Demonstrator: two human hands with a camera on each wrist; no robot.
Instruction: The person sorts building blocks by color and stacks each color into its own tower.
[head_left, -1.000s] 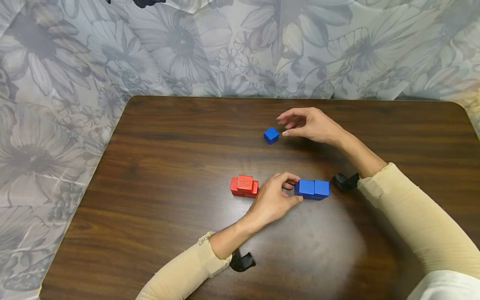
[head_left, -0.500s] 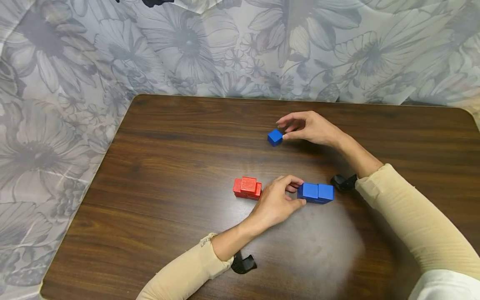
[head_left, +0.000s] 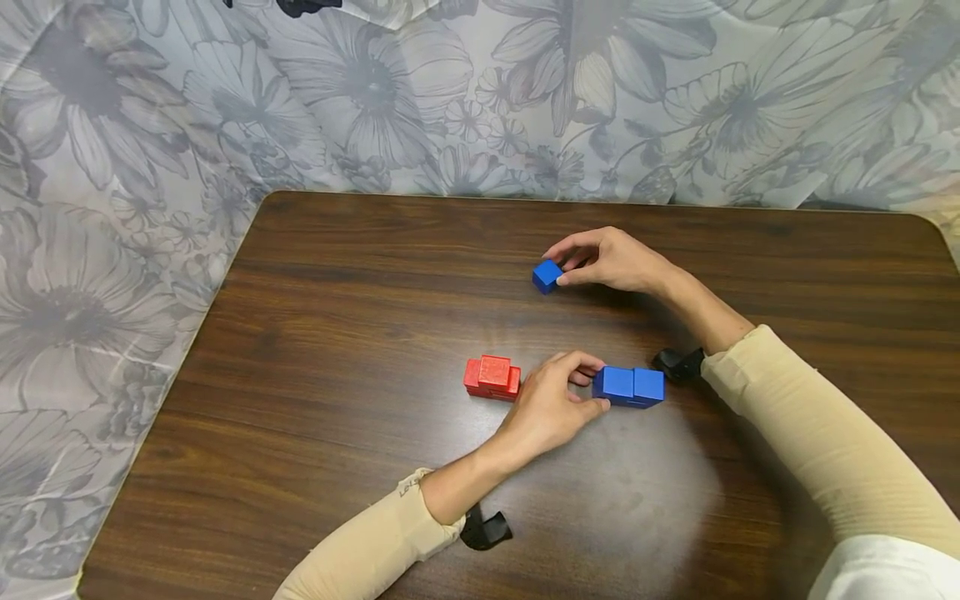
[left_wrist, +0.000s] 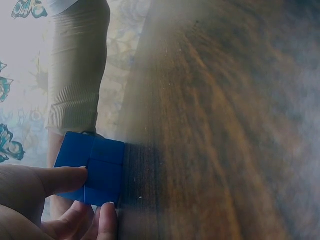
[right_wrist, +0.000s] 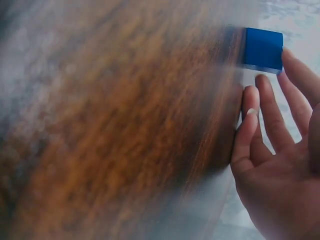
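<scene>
My left hand holds the left end of a stack of blue blocks that stands on the table. In the left wrist view, the thumb lies across a face of the blue blocks, and fingertips sit at their lower edge. Farther back, my right hand has thumb and forefinger at a single blue cube, pinching it at its right side. The right wrist view shows this blue cube low at the table surface, with the other fingers spread below it.
A stepped group of red blocks stands just left of my left hand. Black straps hang from both wrists. The brown wood-grain table ends at a floral cloth along its back.
My right hand has moved slightly left and nearer, and its thumb and forefinger have come from beside the single blue cube onto it. The left hand stays at the blue stack.
</scene>
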